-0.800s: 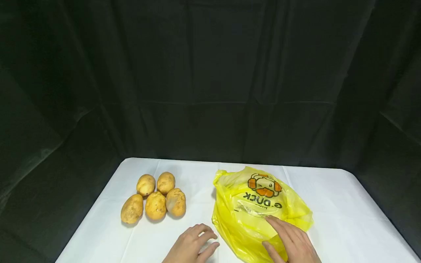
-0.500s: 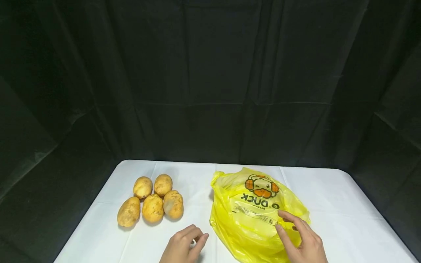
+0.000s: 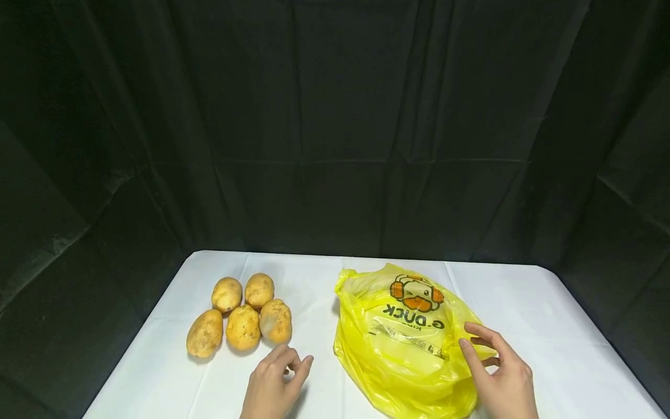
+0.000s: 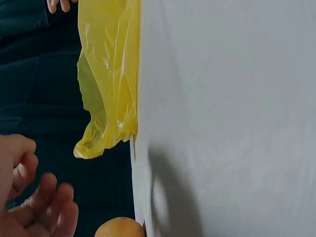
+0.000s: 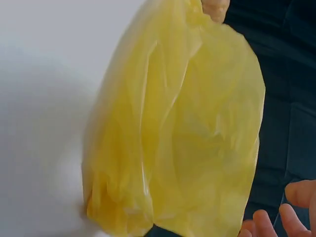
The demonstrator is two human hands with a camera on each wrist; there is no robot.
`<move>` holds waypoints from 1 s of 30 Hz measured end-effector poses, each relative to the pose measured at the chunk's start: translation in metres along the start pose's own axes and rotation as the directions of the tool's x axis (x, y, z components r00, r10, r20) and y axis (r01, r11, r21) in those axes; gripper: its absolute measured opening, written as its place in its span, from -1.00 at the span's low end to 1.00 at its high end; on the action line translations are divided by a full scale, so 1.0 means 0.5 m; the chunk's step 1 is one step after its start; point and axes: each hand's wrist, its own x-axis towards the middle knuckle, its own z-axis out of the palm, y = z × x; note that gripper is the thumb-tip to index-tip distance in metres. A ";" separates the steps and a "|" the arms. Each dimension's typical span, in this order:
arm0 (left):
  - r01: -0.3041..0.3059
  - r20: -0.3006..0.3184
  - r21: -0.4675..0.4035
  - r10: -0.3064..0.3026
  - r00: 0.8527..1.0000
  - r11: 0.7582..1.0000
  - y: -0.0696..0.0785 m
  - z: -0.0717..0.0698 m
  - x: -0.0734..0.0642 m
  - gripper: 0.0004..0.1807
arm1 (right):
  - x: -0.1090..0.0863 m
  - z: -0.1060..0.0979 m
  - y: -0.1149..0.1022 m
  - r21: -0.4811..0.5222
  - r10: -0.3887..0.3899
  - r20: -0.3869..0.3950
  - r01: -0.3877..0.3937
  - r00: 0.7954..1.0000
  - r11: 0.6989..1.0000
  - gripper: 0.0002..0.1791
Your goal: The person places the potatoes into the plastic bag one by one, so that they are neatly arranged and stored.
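Note:
A yellow plastic bag (image 3: pixel 369 355) with a duck print lies crumpled on the table, right of centre. At its right edge my right hand (image 3: pixel 505 378) hovers with relaxed, spread fingers and nothing between them. In the right wrist view a gap shows between that hand (image 5: pixel 296 212) and the bag (image 5: pixel 197 123). My left hand (image 3: pixel 272 381) is over the table just in front of several potatoes (image 3: pixel 243 329). Its fingers are loosely bent and hold nothing, as the left wrist view also shows for the hand (image 4: pixel 39 202). One potato (image 4: pixel 120 227) peeks in at the bottom there.
The white-covered table (image 3: pixel 544 326) has its far edge just behind the bag and potatoes. A black cloth (image 3: pixel 335 128) hangs around the back and both sides.
My right hand has moved right, from over the bag's front to its right edge. My left hand has shifted left, away from the bag. The bag and potatoes stay put.

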 end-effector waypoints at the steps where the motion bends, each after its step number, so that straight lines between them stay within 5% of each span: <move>1: 0.015 -0.014 0.008 -0.015 1.000 1.000 -0.001 0.000 0.002 -0.59 | 0.005 -0.002 0.002 -0.010 0.007 -0.017 -0.007 1.000 1.000 -0.59; 8: 0.116 -0.072 0.017 -0.115 0.991 0.993 -0.009 0.007 0.018 -0.84 | 0.039 -0.012 0.031 -0.090 0.078 -0.047 -0.082 0.996 0.993 -0.46; 18: 0.168 -0.069 0.049 -0.164 0.984 0.985 -0.024 0.003 0.041 -0.49 | 0.057 -0.014 0.056 -0.110 0.142 0.020 -0.139 0.990 0.984 -0.33; 30: 0.188 0.042 0.204 -0.200 0.979 0.961 -0.057 0.008 0.062 -0.19 | 0.063 0.007 0.066 -0.099 0.098 0.026 -0.095 0.995 0.991 -0.43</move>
